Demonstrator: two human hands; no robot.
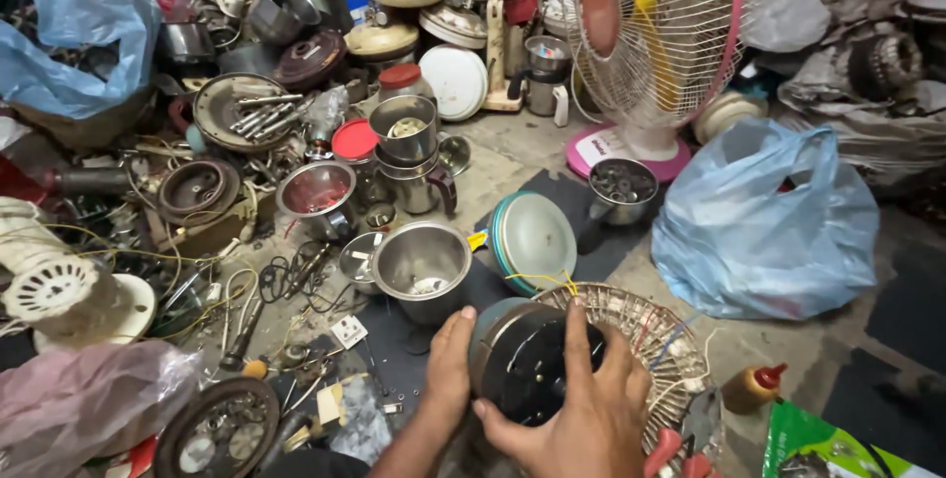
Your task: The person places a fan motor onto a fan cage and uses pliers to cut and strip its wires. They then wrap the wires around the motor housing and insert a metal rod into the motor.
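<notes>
While both hands clasp it, dark round motor housing [532,365] at lower centre of the frame, left hand [449,365] curled on its left edge, right hand [583,414] spread over its front, wire fan guard [662,340] behind, steel jar [422,263] above left, blue plastic bag [764,222] at right.

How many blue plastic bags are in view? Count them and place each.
2. One blue plastic bag lies right of the fan's pink base; another bag sits at the top left. The clutter may hide more.

Dark round metal motor housing [532,365], cylindrical, tilted with its black open face toward the camera, at 6 o'clock in view. It rests against a round wire fan guard [655,350] lying flat at its 3 o'clock.
</notes>
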